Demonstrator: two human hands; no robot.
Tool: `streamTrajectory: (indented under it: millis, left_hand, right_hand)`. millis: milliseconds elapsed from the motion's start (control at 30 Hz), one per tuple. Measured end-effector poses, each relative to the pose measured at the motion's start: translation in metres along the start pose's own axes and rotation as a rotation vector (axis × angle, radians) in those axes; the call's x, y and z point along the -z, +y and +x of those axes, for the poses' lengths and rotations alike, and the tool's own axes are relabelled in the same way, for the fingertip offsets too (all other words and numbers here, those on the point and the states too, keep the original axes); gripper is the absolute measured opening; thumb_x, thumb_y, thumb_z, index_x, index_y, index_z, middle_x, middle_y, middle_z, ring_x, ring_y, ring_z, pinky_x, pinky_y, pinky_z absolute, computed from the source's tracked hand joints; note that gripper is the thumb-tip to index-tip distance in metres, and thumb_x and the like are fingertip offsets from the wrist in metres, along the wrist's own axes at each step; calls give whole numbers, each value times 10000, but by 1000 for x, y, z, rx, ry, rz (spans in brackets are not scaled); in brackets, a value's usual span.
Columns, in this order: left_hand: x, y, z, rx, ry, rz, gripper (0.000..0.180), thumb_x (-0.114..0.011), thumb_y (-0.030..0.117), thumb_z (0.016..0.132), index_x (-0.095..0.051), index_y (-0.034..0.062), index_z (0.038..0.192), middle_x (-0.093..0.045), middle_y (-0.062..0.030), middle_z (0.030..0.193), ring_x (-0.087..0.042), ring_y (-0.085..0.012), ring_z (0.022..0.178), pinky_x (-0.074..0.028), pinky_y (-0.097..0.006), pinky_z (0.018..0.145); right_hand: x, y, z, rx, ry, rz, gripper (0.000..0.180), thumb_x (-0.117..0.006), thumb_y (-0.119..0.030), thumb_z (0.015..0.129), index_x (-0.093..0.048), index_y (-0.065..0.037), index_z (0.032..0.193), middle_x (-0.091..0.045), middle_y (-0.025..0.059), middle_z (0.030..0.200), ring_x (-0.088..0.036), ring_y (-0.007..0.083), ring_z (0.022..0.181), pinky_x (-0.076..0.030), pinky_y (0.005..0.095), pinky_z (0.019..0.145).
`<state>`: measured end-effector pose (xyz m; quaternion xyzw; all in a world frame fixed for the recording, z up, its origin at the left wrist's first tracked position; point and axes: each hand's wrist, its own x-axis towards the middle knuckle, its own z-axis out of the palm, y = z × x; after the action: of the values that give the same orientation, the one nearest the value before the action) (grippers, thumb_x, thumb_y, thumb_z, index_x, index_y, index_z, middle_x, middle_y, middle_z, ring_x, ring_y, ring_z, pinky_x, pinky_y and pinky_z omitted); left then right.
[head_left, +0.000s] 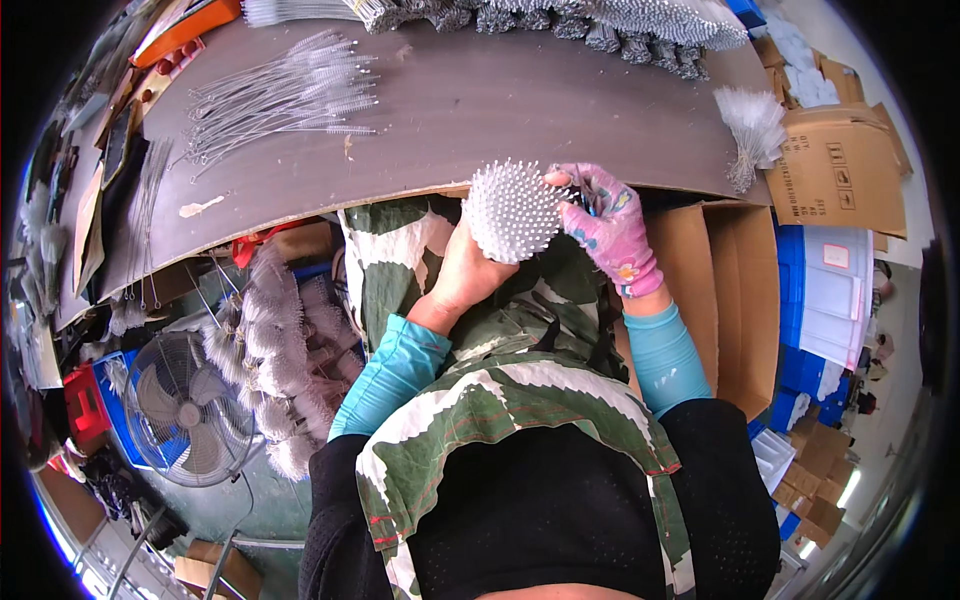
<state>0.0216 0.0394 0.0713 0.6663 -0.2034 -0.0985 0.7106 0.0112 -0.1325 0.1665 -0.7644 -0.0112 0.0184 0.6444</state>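
A round bundle of thin wire brushes (512, 212) stands end-on in front of me, its many pale tips facing up. My left hand (468, 268), bare, is closed around its lower left side. My right hand (612, 222), in a pink flowered glove with bare fingertips, is at the bundle's right edge. Its thumb and finger pinch together beside a small dark thing that I cannot make out. Loose thin brushes with twisted wire stems (285, 95) lie spread on the brown table (450, 110) at the far left.
Stacked brush bundles (600, 25) line the table's far edge. Another bundle (750, 130) lies at its right end, near a cardboard box (840, 170). An open carton (740, 300) stands right of my lap. To the left are a floor fan (190, 412) and hanging brush bundles (275, 350).
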Motion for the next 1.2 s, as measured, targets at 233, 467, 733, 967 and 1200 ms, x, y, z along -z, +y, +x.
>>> streamTrajectory:
  millis: [233, 467, 733, 967, 1200]
  left_hand:
    - [4, -30, 2, -126, 43, 357, 506, -703, 88, 754, -489, -6, 1202, -581, -136, 1168, -556, -243, 1092, -438, -330, 917]
    - [-1, -37, 1, -121, 116, 263, 476, -671, 59, 782, -472, -8, 1209, -599, -122, 1151, -577, -211, 1058, -448, -316, 919]
    - [1, -35, -2, 71, 9, -206, 356, -439, 99, 929, -413, -23, 1263, -527, -154, 1251, -518, -244, 1145, -405, -372, 995]
    - [2, -33, -2, 124, 24, -684, 361, -310, 114, 967, -383, -28, 1291, -453, -174, 1328, -470, -270, 1197, -377, -402, 1022]
    - [9, -24, 6, -17, 33, 88, 477, -650, 120, 800, -483, 0, 1231, -571, -131, 1203, -519, -250, 1148, -395, -355, 991]
  right_hand:
    - [-2, 9, 12, 10, 138, -49, 311, -584, 55, 822, -570, -9, 1126, -616, 36, 1058, -568, 96, 929, -473, 243, 827]
    - [23, 2, 11, -137, 170, 51, 244, -537, -143, 932, -582, -24, 1140, -627, 28, 896, -572, 90, 799, -478, 221, 732]
    - [39, -7, -1, -424, -170, -71, 280, -546, -88, 895, -560, 7, 1158, -609, 26, 974, -540, 79, 757, -457, 223, 671]
    - [26, -12, 2, -271, -66, 11, 390, -591, 30, 810, -534, -4, 1194, -594, 17, 1069, -518, 67, 765, -455, 208, 669]
    - [16, -4, 14, -73, -164, -8, 363, -597, 51, 778, -543, -4, 1132, -582, 17, 1019, -502, 62, 791, -459, 210, 713]
